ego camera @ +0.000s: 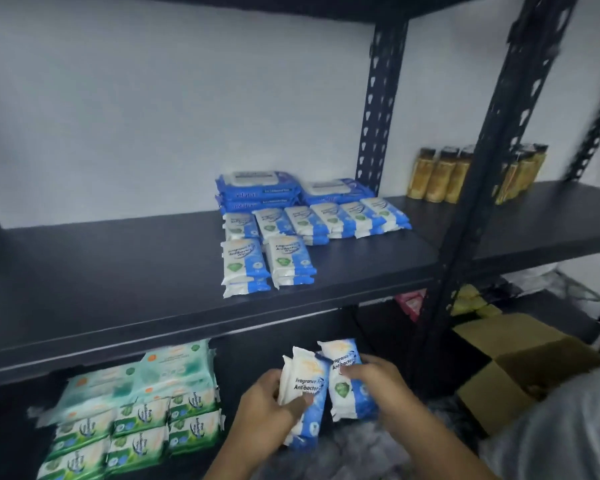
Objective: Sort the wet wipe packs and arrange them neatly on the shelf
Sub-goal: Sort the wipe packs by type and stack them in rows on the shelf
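Blue-white antibacterial wipe packs (303,386), apparently two, were held upright below the middle shelf (118,271) edge, left grip (267,407) curled round them. Right grip (378,384) clasped a third pack (352,401), touching alongside. Matching packs (267,258) lay stacked on that shelf; green packs (136,424) lay one level below.

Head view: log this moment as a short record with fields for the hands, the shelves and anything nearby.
left hand: grips blue-and-white wipe packs, below the middle shelf
right hand: grips a single pack of the same kind, beside the left hand's
middle shelf: stacked small packs in rows; large blue packs behind them
under it: green packs stacked at left
right side: open cardboard box low down; amber bottles on the neighbouring shelf
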Tool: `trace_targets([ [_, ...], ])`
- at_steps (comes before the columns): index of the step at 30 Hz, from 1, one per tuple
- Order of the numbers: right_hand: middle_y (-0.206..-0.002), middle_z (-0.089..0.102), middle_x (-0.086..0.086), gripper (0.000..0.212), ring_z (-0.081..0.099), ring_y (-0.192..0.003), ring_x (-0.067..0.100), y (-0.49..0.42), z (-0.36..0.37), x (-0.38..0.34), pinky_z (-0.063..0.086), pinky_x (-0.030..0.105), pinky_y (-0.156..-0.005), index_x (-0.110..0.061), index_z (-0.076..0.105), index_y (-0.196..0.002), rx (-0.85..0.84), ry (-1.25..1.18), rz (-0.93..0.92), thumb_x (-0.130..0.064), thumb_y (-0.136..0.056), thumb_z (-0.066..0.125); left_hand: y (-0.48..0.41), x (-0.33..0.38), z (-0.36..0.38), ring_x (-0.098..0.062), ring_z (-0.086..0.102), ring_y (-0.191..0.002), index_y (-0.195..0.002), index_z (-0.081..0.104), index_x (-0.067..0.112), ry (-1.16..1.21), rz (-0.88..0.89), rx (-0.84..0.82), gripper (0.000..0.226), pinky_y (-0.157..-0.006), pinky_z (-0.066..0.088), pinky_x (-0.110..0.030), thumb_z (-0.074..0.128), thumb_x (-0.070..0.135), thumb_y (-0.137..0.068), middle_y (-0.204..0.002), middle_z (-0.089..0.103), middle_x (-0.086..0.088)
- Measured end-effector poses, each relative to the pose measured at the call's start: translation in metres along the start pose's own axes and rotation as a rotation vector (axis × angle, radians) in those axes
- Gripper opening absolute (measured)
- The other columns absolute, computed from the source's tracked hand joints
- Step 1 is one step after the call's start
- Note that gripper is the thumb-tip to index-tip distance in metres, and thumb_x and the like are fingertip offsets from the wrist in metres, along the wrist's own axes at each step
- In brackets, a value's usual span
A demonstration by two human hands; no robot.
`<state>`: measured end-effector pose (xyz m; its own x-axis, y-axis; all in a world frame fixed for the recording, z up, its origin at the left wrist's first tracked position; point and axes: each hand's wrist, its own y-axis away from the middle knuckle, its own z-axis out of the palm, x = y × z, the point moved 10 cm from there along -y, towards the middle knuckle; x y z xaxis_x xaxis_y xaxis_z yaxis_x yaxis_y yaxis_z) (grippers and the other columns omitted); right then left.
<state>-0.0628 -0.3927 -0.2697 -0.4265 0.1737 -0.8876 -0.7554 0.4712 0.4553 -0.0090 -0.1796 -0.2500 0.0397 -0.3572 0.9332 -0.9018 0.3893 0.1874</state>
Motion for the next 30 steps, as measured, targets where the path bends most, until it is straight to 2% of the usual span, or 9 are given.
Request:
trace_targets([
  [2,-0.087,0.074,0.026,0.015,0.071,-0.081,0.043,0.025,-0.013,-0.027,0.055,0.059,-0.082,0.002,0.072,-0.096,-0.005,-0.067,0.001,0.003,-0.081,0.072,0.016,0.035,0.002,-0.009,0.074,-0.087,-0.103,0.071,0.025,0.047,0.050,-0.009,0.033,-0.086,0.059,-0.040,0.087,0.031,-0.075,-0.093,0.078,0.010],
  [6,-0.090,0.074,0.028,0.013,0.070,-0.078,0.040,0.066,-0.044,-0.084,0.054,0.051,-0.074,0.002,0.068,-0.097,0.012,-0.126,-0.094,0.000,-0.084,0.068,0.036,0.104,0.008,-0.010,0.075,-0.093,-0.110,0.071,0.021,0.151,0.151,-0.024,0.035,-0.091,0.058,-0.037,0.087,0.018,-0.079,-0.097,0.079,0.008],
  [9,-0.092,0.074,0.028,0.019,0.071,-0.081,0.043,0.084,-0.068,-0.127,0.055,0.063,-0.079,0.000,0.066,-0.102,0.047,-0.153,-0.184,0.001,-0.083,0.068,0.044,0.152,0.015,-0.005,0.074,-0.094,-0.110,0.072,0.025,0.174,0.227,-0.033,0.030,-0.085,0.058,-0.027,0.083,0.021,-0.083,-0.100,0.078,0.012],
  [15,-0.091,0.077,0.019,0.032,0.075,-0.083,0.040,0.082,-0.096,-0.194,0.056,0.068,-0.078,-0.011,0.069,-0.107,0.096,-0.070,-0.267,-0.003,-0.077,0.077,0.020,0.213,0.011,-0.001,0.072,-0.085,-0.107,0.070,0.029,0.122,0.278,0.122,0.027,-0.080,0.060,-0.029,0.080,0.039,-0.084,-0.095,0.076,0.015],
  [18,-0.089,0.077,0.016,0.036,0.076,-0.079,0.036,0.068,-0.097,-0.217,0.061,0.058,-0.074,-0.011,0.068,-0.110,0.096,-0.031,-0.291,-0.004,-0.076,0.081,0.001,0.231,0.005,-0.011,0.067,-0.108,-0.137,0.053,0.023,0.050,0.258,0.213,0.067,-0.095,0.056,-0.033,0.078,0.047,-0.081,-0.122,0.069,0.009],
  [20,-0.088,0.078,0.013,0.036,0.077,-0.074,0.031,0.057,-0.093,-0.229,0.062,0.047,-0.068,-0.012,0.067,-0.109,0.103,-0.005,-0.307,-0.004,-0.078,0.082,-0.011,0.240,0.001,-0.016,0.062,-0.108,-0.150,0.035,0.019,-0.014,0.230,0.266,0.082,-0.095,0.053,-0.032,0.077,0.044,-0.084,-0.122,0.060,0.008],
  [23,-0.090,0.077,0.011,0.036,0.077,-0.073,0.027,0.038,-0.081,-0.245,0.062,0.042,-0.067,-0.014,0.065,-0.109,0.099,0.042,-0.329,-0.004,-0.078,0.083,-0.027,0.248,0.000,-0.013,0.048,-0.092,-0.148,0.032,0.015,-0.135,0.199,0.307,0.076,-0.079,0.044,-0.026,0.075,0.037,-0.089,-0.103,0.047,0.009],
  [26,-0.089,0.068,0.002,0.031,0.070,-0.074,0.019,0.022,-0.069,-0.250,0.057,0.036,-0.068,-0.018,0.061,-0.099,0.087,0.113,-0.320,-0.007,-0.080,0.083,-0.040,0.250,-0.001,-0.014,0.047,-0.086,-0.142,0.034,0.009,-0.266,0.160,0.344,0.071,-0.070,0.041,-0.027,0.073,0.037,-0.091,-0.097,0.047,0.006],
  [30,-0.094,0.062,-0.002,0.024,0.054,-0.077,0.009,-0.002,-0.059,-0.248,0.044,0.030,-0.065,-0.013,0.066,-0.098,0.073,0.244,-0.316,-0.011,-0.081,0.082,-0.052,0.255,0.007,-0.026,0.059,-0.116,-0.150,0.026,0.002,-0.511,0.128,0.348,0.077,-0.079,0.046,-0.031,0.064,0.041,-0.095,-0.129,0.059,-0.009],
])
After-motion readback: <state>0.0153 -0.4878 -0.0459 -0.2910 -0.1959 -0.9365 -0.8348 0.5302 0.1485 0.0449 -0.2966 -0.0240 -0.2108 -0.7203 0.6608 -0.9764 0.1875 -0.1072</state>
